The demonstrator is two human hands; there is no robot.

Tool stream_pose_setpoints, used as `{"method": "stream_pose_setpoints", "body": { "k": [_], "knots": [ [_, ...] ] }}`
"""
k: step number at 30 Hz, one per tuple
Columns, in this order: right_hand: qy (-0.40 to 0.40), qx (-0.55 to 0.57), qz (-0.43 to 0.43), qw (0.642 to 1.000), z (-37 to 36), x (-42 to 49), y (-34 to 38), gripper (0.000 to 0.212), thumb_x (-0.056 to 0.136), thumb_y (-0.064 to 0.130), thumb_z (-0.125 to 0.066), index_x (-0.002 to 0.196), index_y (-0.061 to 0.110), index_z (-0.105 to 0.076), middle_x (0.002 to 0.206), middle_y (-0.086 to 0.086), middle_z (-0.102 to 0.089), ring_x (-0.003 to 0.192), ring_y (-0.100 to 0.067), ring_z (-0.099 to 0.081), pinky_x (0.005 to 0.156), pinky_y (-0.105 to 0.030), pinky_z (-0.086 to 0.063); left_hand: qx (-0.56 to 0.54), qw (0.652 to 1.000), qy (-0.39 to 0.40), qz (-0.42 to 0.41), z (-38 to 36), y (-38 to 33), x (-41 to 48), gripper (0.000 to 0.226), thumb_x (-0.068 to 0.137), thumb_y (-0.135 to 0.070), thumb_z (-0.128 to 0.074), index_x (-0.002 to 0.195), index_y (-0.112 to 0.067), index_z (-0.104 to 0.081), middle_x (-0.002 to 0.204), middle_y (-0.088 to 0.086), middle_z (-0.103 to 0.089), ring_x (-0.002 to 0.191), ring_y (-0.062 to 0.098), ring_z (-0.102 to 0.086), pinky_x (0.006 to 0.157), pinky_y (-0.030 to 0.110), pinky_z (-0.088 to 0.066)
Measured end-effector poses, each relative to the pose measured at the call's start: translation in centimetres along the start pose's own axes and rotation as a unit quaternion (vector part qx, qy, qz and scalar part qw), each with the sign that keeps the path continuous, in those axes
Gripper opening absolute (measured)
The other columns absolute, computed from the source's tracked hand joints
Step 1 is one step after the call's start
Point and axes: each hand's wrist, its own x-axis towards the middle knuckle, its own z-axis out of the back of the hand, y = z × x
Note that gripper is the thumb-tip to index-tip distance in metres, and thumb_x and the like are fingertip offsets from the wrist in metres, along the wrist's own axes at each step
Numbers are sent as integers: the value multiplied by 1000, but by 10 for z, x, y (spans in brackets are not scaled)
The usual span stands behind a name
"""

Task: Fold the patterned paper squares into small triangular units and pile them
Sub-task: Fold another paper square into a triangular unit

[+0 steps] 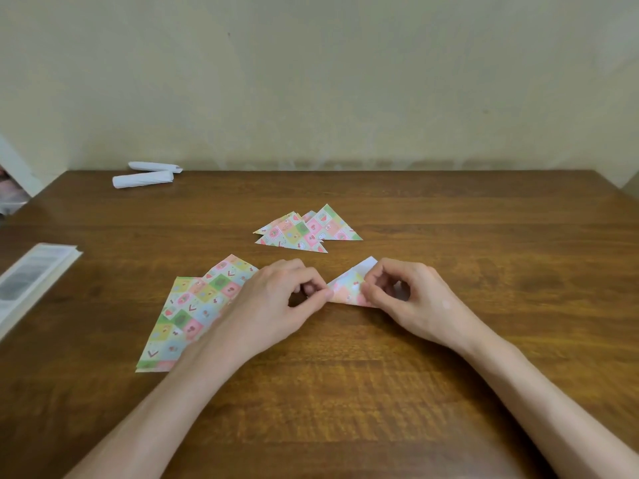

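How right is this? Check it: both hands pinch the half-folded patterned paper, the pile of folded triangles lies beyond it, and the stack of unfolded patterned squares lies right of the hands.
Only the side is wrong: the stack of unfolded patterned paper squares lies left of the left hand, partly under its forearm, as the head view shows. The rest stands.

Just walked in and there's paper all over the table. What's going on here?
A person is folding patterned paper on a wooden table. The left hand and right hand each pinch one end of a partly folded piece. Finished triangles lie piled beyond the hands. A stack of unfolded squares lies by the left forearm.
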Motion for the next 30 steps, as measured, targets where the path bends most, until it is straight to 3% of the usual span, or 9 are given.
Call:
{"method": "stream_pose_setpoints", "body": {
  "k": [7,12,20,25,30],
  "knots": [
    [-21,-6,-15,1000,-1,-1,-1,16,88,18,-69,73,20,-65,69,4,-67,59,-5,-52,61,-17,-42,-19,999,23,21,0,-5,0,17,97,-44,-65,83,-35,-69,83,-18,-61,90,4,-54,74,21,-40],
    [-24,-19,-16,999,-4,2,-3,25,95,35,-66,73,24,-62,69,6,-68,58,-8,-51,63,-29,-47,-30,998,45,33,2,-7,-2,21,96,-46,-65,79,-34,-69,78,-14,-60,87,7,-53,72,20,-35],
    [-50,-55,-25,997,-10,8,-8,21,91,40,-70,76,26,-64,68,12,-63,61,-10,-56,65,-36,-52,17,998,33,43,1,-12,0,44,93,-65,-43,76,-30,-63,80,-11,-56,88,5,-49,71,26,-39],
    [-56,-77,-36,995,-12,10,-8,18,87,42,-72,77,29,-64,70,12,-63,65,-12,-58,69,-41,-55,41,997,27,56,1,-14,1,33,97,-56,-58,77,-32,-69,84,-13,-55,90,6,-49,74,27,-45],
    [-58,-87,-45,993,-14,11,-7,17,87,42,-71,78,30,-64,70,12,-62,66,-11,-58,69,-41,-55,58,996,30,59,1,-17,0,32,98,-55,-57,77,-33,-67,86,-15,-53,92,6,-48,78,27,-44]
  ]
}}
